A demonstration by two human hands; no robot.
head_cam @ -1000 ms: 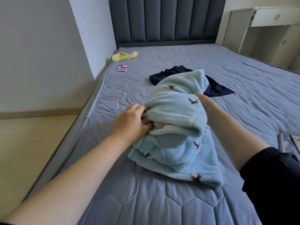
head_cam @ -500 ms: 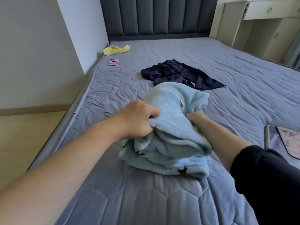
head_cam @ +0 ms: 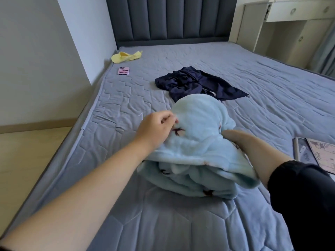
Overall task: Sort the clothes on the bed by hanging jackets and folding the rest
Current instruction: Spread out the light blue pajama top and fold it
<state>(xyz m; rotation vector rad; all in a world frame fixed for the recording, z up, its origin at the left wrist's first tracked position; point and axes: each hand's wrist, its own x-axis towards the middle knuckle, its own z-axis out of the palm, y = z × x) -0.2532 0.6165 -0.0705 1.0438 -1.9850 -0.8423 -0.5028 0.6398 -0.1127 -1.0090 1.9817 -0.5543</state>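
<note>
On a grey quilted bed (head_cam: pixel 126 98), a left hand (head_cam: pixel 155 129) pinches the upper layer of a half-folded light-blue fleece garment (head_cam: pixel 199 151) at centre; the right hand (head_cam: pixel 235 137), fingers buried in the pile at 3 o'clock, grips unseen. Soft, bulky and likely springy, it looks best held by its edges. A dark navy garment (head_cam: pixel 195 82) waits at 12 o'clock. No containers appear.

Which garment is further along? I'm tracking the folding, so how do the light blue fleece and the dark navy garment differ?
The light blue fleece is stacked in layers under both hands; the dark navy garment lies crumpled and untouched. The fleece is thick, fluffy and patterned with small dark shapes; the navy one is thin and plain. Both lie on the bed.
</note>
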